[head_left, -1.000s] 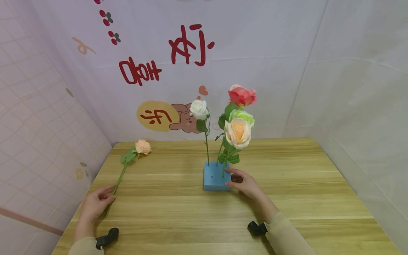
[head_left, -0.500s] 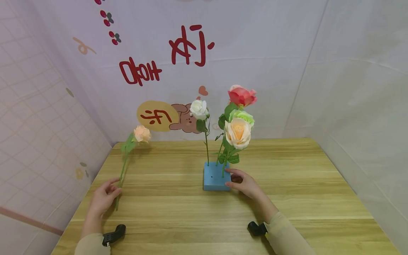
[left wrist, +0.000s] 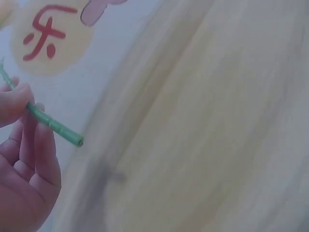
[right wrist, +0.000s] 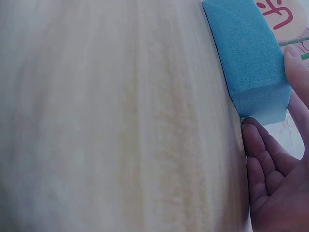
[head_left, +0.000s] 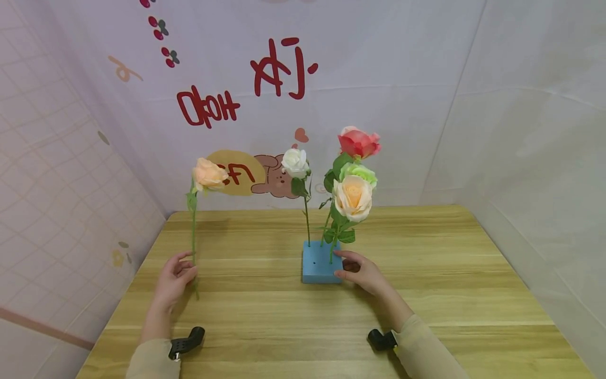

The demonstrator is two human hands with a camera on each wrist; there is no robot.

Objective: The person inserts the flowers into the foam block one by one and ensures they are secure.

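Observation:
On the left of the head view my left hand (head_left: 175,279) pinches the lower stem of a peach rose (head_left: 209,175). The rose stands nearly upright above the table. In the left wrist view thumb and fingers (left wrist: 43,150) grip the green stem (left wrist: 60,130), its cut end sticking out below them. My right hand (head_left: 363,273) holds the right side of a blue foam block (head_left: 318,272), thumb near its front corner and index finger farther back. From the block rise a white rose (head_left: 295,163), a red rose (head_left: 359,142), a green rose (head_left: 362,172) and a cream rose (head_left: 353,198).
The block rests on a wooden table (head_left: 265,326) and has a small open hole (head_left: 314,262) in its top. Printed white cloth (head_left: 397,79) hangs behind and along both sides. Each wrist wears a black camera.
My left hand has lifted the peach rose off the table, moved right and away from me, and tilted it upright. The right hand and the block have stayed in place.

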